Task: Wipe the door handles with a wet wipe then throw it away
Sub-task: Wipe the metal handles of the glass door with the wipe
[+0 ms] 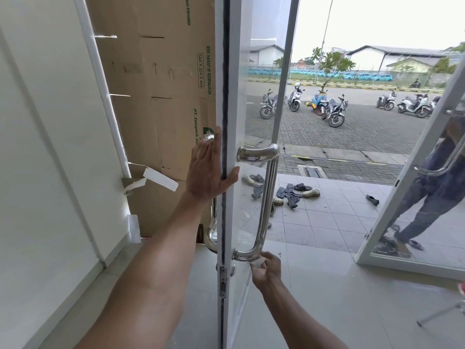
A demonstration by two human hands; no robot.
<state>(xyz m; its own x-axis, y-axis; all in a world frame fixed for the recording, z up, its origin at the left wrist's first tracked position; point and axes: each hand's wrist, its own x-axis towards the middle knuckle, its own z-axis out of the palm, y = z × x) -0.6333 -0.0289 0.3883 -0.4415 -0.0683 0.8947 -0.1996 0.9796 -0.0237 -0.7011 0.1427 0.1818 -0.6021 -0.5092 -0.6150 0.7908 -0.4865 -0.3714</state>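
Note:
A white-framed glass door stands edge-on in front of me. A chrome bar handle runs down its right face, and a matching handle shows on the left face. My left hand holds the door's edge, fingers flat on the left side, thumb round the right. My right hand holds a white wet wipe against the underside of the right handle's lower bend.
Flattened cardboard leans behind the door on the left, beside a white wall. A second glass door stands open on the right with a person behind it. Sandals lie on the tiled step outside; motorbikes are parked beyond.

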